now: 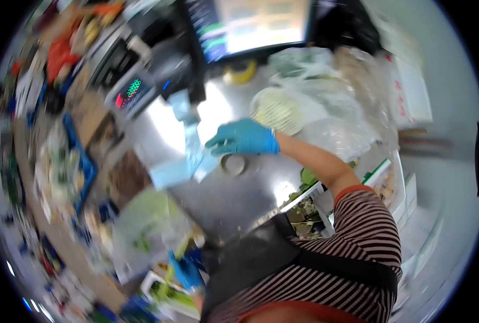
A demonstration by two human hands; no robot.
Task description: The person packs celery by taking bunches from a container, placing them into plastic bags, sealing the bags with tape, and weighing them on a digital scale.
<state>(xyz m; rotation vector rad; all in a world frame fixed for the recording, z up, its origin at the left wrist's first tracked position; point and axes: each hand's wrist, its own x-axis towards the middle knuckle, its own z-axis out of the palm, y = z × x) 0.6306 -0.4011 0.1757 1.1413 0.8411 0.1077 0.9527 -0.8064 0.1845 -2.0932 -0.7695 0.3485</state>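
My right hand (242, 136), in a blue glove, hovers or rests above the metal table (212, 204), fingers apart and slightly bent, with nothing visible in them. Just below it lies a small round object (233, 164), and light blue sheets (183, 164) are spread beside its fingertips. Low in the view, my left hand (185, 271), also gloved in blue, is closed around a long green stalk (168, 275). That hand is blurred. Next to it is a clear plastic bag (148, 231) with something green inside.
A scale display (132, 91) and a bright screen (255, 24) stand at the back. Plastic bags (325, 102), a pale round item (277, 110) and yellow tape (240, 72) lie behind my right hand. Leafy greens (306, 215) sit by the right edge.
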